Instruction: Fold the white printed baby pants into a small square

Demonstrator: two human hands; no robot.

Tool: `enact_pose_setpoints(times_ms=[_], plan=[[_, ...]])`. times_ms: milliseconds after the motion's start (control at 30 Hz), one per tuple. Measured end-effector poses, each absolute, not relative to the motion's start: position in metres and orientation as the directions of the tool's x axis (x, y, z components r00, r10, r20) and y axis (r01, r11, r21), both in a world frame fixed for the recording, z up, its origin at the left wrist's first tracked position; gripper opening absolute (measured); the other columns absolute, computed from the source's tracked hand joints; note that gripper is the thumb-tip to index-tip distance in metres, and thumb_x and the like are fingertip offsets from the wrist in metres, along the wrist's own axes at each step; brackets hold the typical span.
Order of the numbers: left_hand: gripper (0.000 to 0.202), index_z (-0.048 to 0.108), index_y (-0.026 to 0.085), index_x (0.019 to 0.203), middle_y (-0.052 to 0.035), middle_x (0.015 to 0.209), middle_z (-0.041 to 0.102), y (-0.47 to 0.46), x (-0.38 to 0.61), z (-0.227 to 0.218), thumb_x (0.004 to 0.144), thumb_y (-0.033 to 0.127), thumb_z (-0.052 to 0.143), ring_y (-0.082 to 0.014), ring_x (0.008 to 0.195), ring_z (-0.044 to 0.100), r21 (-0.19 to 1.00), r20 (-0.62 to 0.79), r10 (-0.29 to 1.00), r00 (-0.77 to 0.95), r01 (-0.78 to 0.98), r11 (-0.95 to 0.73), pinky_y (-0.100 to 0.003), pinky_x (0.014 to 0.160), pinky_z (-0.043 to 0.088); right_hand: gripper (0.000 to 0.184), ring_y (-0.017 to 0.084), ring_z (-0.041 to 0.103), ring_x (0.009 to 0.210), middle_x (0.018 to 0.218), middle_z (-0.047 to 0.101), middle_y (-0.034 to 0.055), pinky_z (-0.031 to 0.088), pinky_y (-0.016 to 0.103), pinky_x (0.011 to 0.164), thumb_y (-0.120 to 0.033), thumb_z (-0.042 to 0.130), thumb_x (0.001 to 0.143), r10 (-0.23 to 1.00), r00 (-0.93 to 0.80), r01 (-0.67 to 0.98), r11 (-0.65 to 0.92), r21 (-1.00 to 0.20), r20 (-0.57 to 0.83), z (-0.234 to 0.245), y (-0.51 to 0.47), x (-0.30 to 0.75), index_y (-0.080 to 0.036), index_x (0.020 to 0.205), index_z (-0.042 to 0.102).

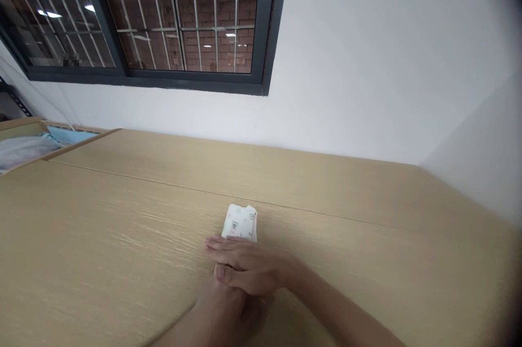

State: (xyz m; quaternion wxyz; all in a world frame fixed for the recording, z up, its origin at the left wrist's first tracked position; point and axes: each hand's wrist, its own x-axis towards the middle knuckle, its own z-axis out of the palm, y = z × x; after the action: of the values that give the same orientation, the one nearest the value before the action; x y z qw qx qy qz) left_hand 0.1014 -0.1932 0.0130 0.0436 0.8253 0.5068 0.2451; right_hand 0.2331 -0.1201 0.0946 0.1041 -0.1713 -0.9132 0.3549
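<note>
We look down on a light wooden desk [122, 216] below a barred window [138, 20] set in a white wall [367, 64]. On the desk lies a folded white packet [240, 223] printed with small cartoons. Our right hand [253, 268] rests across our left hand [222, 303], its grip released, the fingers [222, 243] flat and just touching the packet's near edge. The left grip is half hidden, so we cannot tell its state.

hidden: white printed packet [240, 222]'s lower end, behind right hand [253, 268] | cut off: left forearm [199, 325]
</note>
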Motion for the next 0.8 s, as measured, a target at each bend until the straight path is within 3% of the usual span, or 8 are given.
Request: enact_pose_setpoints(times_ms=[133, 233, 333, 467, 667, 800], plan=[[0.064, 0.054, 0.015, 0.143, -0.0187, 0.133, 0.066, -0.192, 0.102, 0.012, 0.083, 0.035, 0.064, -0.0397, 0.124, 0.061, 0.270, 0.263, 0.855, 0.447, 0.817, -0.510, -0.057, 0.104, 0.054, 0.046, 0.028, 0.035, 0.148, 0.154, 0.046, 0.0099, 0.024, 0.051, 0.124, -0.041, 0.041, 0.107, 0.428, -0.903, 0.318, 0.713, -0.625, 0.029, 0.076, -0.106, 0.240, -0.022, 0.147, 0.054], [0.067, 0.049, 0.011, 0.146, -0.0203, 0.146, 0.055, -0.192, 0.099, 0.017, 0.088, 0.042, 0.061, -0.0417, 0.135, 0.051, 0.258, 0.152, 0.863, 0.482, 0.824, -0.505, -0.059, 0.111, 0.047, 0.051, 0.026, 0.030, 0.151, 0.159, 0.038, 0.0086, 0.019, 0.049, 0.126, -0.044, 0.039, 0.107, 0.473, -0.880, 0.379, 0.744, -0.550, 0.033, 0.064, -0.089, 0.248, -0.022, 0.153, 0.045], [0.077, 0.041, 0.004, 0.151, -0.0245, 0.156, 0.036, -0.193, 0.097, 0.023, 0.090, 0.048, 0.058, -0.0465, 0.145, 0.032, 0.261, 0.034, 0.873, 0.486, 0.839, -0.477, -0.061, 0.116, 0.039, 0.054, 0.027, 0.025, 0.153, 0.162, 0.032, 0.0078, 0.015, 0.051, 0.126, -0.045, 0.033, 0.108, 0.494, -0.868, 0.424, 0.792, -0.440, 0.053, 0.052, -0.072, 0.256, -0.022, 0.158, 0.035], [0.083, 0.027, 0.009, 0.157, -0.0211, 0.162, 0.021, -0.193, 0.097, 0.025, 0.089, 0.045, 0.060, -0.0450, 0.149, 0.021, 0.280, 0.010, 0.883, 0.469, 0.847, -0.452, -0.062, 0.118, 0.034, 0.053, 0.026, 0.023, 0.153, 0.164, 0.030, 0.0065, 0.017, 0.053, 0.126, -0.041, 0.029, 0.109, 0.522, -0.845, 0.461, 0.821, -0.336, 0.115, 0.042, -0.055, 0.262, -0.023, 0.159, 0.030], [0.082, 0.028, 0.012, 0.157, -0.0206, 0.162, 0.025, -0.191, 0.097, 0.021, 0.089, 0.043, 0.061, -0.0428, 0.149, 0.023, 0.277, 0.034, 0.886, 0.462, 0.848, -0.453, -0.060, 0.119, 0.035, 0.055, 0.024, 0.021, 0.154, 0.165, 0.028, 0.0082, 0.019, 0.051, 0.126, -0.040, 0.027, 0.109, 0.526, -0.823, 0.460, 0.838, -0.294, 0.212, 0.032, -0.045, 0.267, -0.019, 0.160, 0.028], [0.075, 0.035, 0.010, 0.154, -0.0210, 0.158, 0.036, -0.188, 0.093, 0.020, 0.088, 0.035, 0.061, -0.0418, 0.145, 0.036, 0.229, 0.162, 0.855, 0.493, 0.824, -0.519, -0.059, 0.114, 0.043, 0.056, 0.026, 0.023, 0.153, 0.164, 0.029, 0.0128, 0.022, 0.052, 0.125, -0.040, 0.028, 0.109, 0.588, -0.762, 0.478, 0.793, -0.379, 0.271, 0.024, -0.041, 0.270, -0.015, 0.159, 0.032]])
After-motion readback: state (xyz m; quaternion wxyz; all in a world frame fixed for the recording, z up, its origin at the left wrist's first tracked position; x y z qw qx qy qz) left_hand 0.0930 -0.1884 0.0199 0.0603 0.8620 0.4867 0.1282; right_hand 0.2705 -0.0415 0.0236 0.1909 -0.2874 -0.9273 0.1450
